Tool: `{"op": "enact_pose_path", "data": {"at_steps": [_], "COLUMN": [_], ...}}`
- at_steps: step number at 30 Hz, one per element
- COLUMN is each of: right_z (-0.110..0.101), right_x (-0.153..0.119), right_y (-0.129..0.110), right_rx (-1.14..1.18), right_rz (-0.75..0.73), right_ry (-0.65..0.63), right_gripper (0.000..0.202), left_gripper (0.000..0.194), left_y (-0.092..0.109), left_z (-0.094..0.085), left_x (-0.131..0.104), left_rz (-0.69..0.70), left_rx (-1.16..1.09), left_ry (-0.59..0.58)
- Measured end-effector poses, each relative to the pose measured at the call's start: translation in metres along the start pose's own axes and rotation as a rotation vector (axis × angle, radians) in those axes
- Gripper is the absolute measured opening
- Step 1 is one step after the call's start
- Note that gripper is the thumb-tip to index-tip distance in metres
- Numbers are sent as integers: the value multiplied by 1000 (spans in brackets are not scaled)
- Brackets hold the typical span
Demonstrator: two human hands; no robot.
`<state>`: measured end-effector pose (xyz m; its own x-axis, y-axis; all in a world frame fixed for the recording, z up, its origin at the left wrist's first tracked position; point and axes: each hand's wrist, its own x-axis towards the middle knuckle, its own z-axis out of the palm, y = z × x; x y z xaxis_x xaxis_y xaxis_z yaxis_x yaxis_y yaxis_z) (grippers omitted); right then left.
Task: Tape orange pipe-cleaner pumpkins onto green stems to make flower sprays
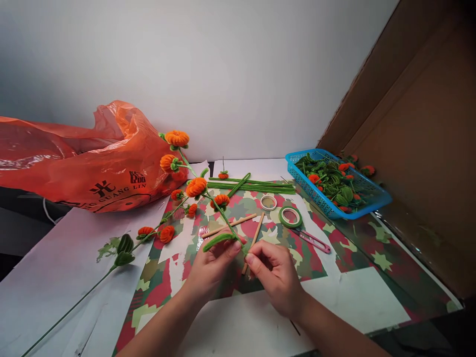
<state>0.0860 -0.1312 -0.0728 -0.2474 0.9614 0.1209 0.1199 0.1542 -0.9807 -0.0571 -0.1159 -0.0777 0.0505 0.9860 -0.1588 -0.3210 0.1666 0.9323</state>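
A green stem bearing several orange fuzzy pumpkins slants up and left from my hands. My left hand pinches it near the lower end, beside a curved green fuzzy strip. Close by on the right, my right hand has thumb and forefinger pressed together at the stem's bottom tip. A second stem with orange pumpkins and green leaves lies on the left side of the table.
An orange plastic bag stands at the left. Green fuzzy sticks, wooden sticks, white tape, green tape and pink scissors lie beyond my hands. At the right is a blue basket of green and orange pieces beside cardboard.
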Motion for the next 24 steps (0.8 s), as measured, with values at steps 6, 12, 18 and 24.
{"op": "enact_pose_path", "data": {"at_steps": [6, 12, 18, 24], "right_z": [1, 2, 1, 1], "right_x": [3, 6, 7, 10], "right_y": [1, 11, 7, 5], "right_rx": [379, 667, 618, 574], "right_rz": [154, 263, 302, 342], "right_ry": [-126, -206, -188, -153], "right_gripper": [25, 27, 27, 25], "left_gripper": [27, 27, 17, 17], "left_y": [9, 7, 11, 16], "left_z": [1, -3, -9, -3], "left_x": [-3, -2, 3, 2], "left_rz": [-104, -43, 158, 131], "left_rx": [7, 60, 247, 343], "left_ry": [-120, -156, -169, -119]}}
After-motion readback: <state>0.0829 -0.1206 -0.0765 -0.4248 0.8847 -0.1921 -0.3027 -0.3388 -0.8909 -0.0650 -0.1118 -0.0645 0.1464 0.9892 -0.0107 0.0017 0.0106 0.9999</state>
